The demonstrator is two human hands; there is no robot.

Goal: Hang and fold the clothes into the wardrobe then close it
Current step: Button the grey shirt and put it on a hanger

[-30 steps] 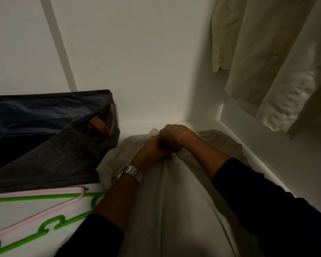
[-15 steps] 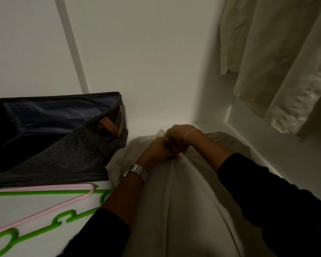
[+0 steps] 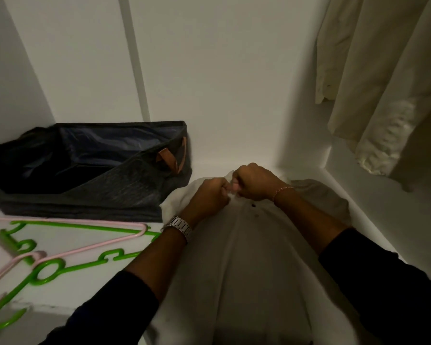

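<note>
setting: inside of a household wardrobe, dim light. evidence: plain white back panel (image 3: pixel 222 83) with a vertical strip, white side walls closing in left and right, and a white shelf (image 3: pixel 67 242) at the base. cream garments (image 3: pixel 383 90) hang at upper right, hems loose. a pale buttoned shirt (image 3: pixel 246 270) lies spread on the shelf. two plastic clothes hangers lie flat at left, a pink hanger (image 3: pixel 67 221) crossing over a green hanger (image 3: pixel 50 270). a dark fabric storage bag (image 3: pixel 90 170) with tan handles sits open against the back panel. domestic clothes storage, not a shop or workplace.
</note>
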